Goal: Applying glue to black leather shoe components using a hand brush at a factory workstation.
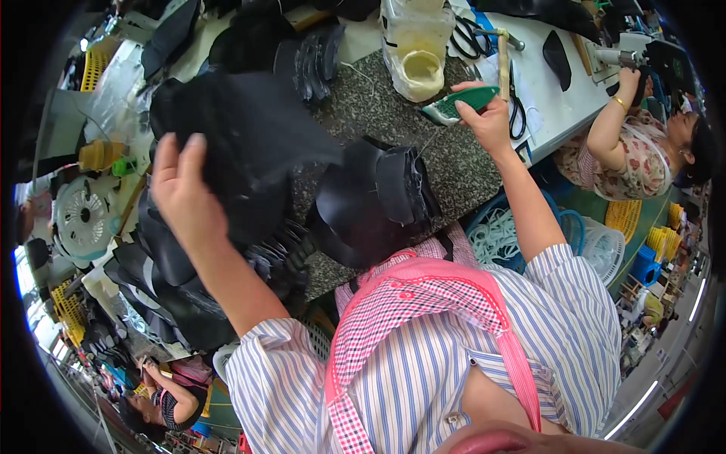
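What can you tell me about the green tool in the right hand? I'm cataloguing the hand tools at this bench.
The green tool is a small, flat, wedge-shaped piece, seemingly plastic, with a paler underside towards its left tip. The right hand pinches it at its right end, with fingers on top and the thumb below, holding it roughly level above the speckled grey worktop. It points left towards a translucent plastic container and touches nothing but the hand. What kind of tool it is cannot be told.

Speckled grey stone bench (469, 170), black shoe upper (370, 200) near its front edge, stacked black leather pieces (314, 60), translucent glue tub (416, 49), black scissors (469, 34) on adjoining white top
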`<state>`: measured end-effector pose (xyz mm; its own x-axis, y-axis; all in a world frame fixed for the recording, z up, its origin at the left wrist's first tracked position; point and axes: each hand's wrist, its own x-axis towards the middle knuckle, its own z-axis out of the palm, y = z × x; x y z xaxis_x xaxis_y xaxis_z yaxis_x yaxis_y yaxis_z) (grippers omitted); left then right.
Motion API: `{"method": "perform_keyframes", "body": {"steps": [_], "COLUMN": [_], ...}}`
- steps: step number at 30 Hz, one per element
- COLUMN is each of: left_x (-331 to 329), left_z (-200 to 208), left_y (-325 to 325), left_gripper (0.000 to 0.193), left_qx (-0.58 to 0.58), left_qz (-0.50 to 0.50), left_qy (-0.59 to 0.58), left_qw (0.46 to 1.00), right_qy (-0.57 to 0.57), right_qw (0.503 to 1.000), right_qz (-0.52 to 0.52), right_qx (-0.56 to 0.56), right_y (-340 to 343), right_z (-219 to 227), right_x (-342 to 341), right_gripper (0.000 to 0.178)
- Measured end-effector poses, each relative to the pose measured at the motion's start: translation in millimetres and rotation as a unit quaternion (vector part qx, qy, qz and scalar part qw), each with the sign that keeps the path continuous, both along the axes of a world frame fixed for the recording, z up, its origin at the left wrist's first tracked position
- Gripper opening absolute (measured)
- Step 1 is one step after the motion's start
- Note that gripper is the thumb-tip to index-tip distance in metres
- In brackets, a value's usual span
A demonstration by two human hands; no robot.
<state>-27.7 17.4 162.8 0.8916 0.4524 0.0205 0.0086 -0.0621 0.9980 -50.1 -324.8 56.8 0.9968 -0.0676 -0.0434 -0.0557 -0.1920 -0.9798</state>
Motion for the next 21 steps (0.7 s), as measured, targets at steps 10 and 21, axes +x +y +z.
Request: {"method": "perform_keyframes", "body": {"steps": [10,21], "left_x": [84,-123], "left_z": [-60,-133], "left_y": [-40,-116], "left_gripper": [0.032,0.067], "left_qx": [0.532,0.307], "left_qz": [-0.078,-0.338], "left_qy": [0.079,0.155], "left_qw": [0.839,0.876], "right_qy": [-0.082,-0.115], "right_qw": [0.996,0.984], "right_qz": [-0.034,-0.080], "right_qx": [-0.018,-0.113], "right_y": [18,4], "right_z": [17,-4], "right_x": [16,50], "right_gripper": [0.017,0.011]}}
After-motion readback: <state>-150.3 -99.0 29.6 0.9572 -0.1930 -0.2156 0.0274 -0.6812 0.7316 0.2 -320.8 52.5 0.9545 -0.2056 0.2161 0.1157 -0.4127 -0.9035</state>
